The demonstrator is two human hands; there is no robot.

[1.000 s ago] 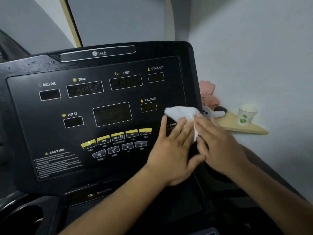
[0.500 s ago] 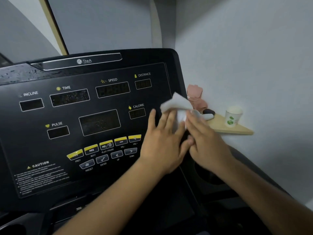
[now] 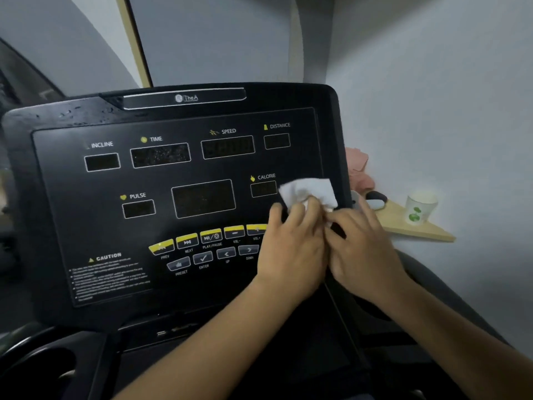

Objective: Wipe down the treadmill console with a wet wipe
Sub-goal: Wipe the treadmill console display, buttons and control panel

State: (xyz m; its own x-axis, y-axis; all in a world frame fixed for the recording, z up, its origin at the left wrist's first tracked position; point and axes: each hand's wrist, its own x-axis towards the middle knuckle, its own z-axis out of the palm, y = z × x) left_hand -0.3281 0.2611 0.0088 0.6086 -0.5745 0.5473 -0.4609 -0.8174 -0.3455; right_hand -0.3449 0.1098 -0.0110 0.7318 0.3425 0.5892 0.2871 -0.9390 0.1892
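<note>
The black treadmill console [image 3: 86,215] fills the left and middle of the view, with dark display windows and yellow buttons. A crumpled white wet wipe [image 3: 307,190] lies against its right side, just right of the CALORIE window. My left hand [image 3: 291,249] and my right hand [image 3: 366,249] sit side by side below the wipe, and the fingertips of both pinch its lower edge. The upper part of the wipe sticks out above my fingers. Water droplets speckle the console's top left rim.
A small wooden corner shelf [image 3: 415,229] on the wall to the right carries a paper cup [image 3: 419,207], a pink object [image 3: 359,168] and a dark and white item [image 3: 375,197]. A cup holder [image 3: 37,362] lies at the console's lower left.
The wipe and both hands have stayed on the console's right side near the CALORIE window. The fingers have bunched the wipe tighter. The view has swung back to the left.
</note>
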